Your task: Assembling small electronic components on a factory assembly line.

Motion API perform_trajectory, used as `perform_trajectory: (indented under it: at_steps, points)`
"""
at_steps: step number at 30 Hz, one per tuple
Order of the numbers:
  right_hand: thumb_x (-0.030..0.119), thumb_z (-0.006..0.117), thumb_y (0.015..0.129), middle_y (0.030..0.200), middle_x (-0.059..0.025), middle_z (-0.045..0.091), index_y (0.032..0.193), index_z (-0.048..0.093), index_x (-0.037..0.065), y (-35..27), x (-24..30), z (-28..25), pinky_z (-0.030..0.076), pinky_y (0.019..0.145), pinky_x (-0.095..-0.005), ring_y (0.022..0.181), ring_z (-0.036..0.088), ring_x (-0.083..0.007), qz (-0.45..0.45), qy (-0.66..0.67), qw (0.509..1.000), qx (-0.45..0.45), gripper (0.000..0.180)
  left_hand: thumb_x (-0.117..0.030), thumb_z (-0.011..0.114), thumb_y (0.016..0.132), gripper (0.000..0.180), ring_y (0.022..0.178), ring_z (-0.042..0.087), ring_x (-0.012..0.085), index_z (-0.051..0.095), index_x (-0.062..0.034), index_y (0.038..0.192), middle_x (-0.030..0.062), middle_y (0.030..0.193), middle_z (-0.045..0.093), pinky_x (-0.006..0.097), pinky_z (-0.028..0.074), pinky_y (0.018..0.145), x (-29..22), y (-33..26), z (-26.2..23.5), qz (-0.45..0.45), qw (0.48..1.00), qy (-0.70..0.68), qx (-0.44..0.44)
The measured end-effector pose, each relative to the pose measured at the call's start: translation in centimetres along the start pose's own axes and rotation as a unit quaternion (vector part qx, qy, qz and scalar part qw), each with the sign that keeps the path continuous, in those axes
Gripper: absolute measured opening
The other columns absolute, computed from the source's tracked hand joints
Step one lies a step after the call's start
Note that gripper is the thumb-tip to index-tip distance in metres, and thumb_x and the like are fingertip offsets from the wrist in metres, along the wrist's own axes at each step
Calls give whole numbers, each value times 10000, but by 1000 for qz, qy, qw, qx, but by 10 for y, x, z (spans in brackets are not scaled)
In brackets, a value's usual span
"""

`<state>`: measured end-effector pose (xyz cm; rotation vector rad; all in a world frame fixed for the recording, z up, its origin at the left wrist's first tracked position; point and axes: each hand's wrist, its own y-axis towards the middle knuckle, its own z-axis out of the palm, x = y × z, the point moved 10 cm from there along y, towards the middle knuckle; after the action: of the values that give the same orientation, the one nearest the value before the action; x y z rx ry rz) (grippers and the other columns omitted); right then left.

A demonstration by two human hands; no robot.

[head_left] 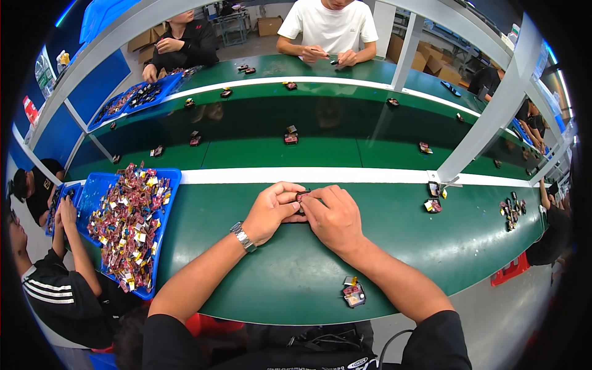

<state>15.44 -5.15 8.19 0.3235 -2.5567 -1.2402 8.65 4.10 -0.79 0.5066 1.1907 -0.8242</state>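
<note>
Nearest, right of the heaped blue tray [176,191], a loose part [354,296] lay on the green table [259,296]. Farther in, right of the tray, was the held part [301,197]: a dark edge and a reddish patch showed, the rest hidden. It sat between both hands' fingertips, the left hand [271,213] pinching it with thumb and fingers, the right hand [335,216] bunching its fingers against it. Beyond the tray, more parts [291,136] dotted a second green surface [246,157].

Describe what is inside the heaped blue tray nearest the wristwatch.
The blue tray holds a heap of small reddish parts with white and yellow pieces among them. The heap hides its lower layers and the tray bottom beneath.
</note>
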Motion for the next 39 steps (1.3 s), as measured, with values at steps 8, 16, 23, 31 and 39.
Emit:
perform_trajectory:
  at_steps: [8,16,23,31,39]
  points:
    - [3,709,777,917,-69,602,888,701,42,1,-25,4,517,723,-351,838,594,-238,95,150,983,41,118,50,498,946,273,1008,645,149,501,15,1217,106,1138,649,316,590,868,-2,0,1,6,1000,-13,-10]
    - [-13,702,794,905,-81,606,891,676,17,-11,-56,23,552,673,-305,741,651,-181,270,292,916,59,105,59,494,942,289,1028,637,142,501,2,1225,108,1164,644,324,563,902,2,0,4,3,999,36,6]
    - [-15,723,803,832,-46,682,901,662,6,-11,-131,69,547,696,-271,779,674,-123,396,458,790,94,118,12,525,945,385,1168,607,248,438,-16,1318,195,1321,558,389,546,968,-15,4,-12,95,993,8,-66]
    - [137,790,788,862,-85,688,927,677,19,13,-247,63,529,704,-330,768,661,-209,485,48,863,131,214,-6,516,954,236,1101,648,249,517,11,1190,185,1241,607,348,567,923,-11,6,-22,84,996,20,-35]
    - [332,758,804,1015,-234,645,1123,591,-24,59,-165,117,500,897,-455,1030,609,-401,336,-92,927,141,507,-6,512,947,217,978,672,213,531,15,1162,171,1159,641,315,576,824,-12,8,-20,81,995,46,-21]
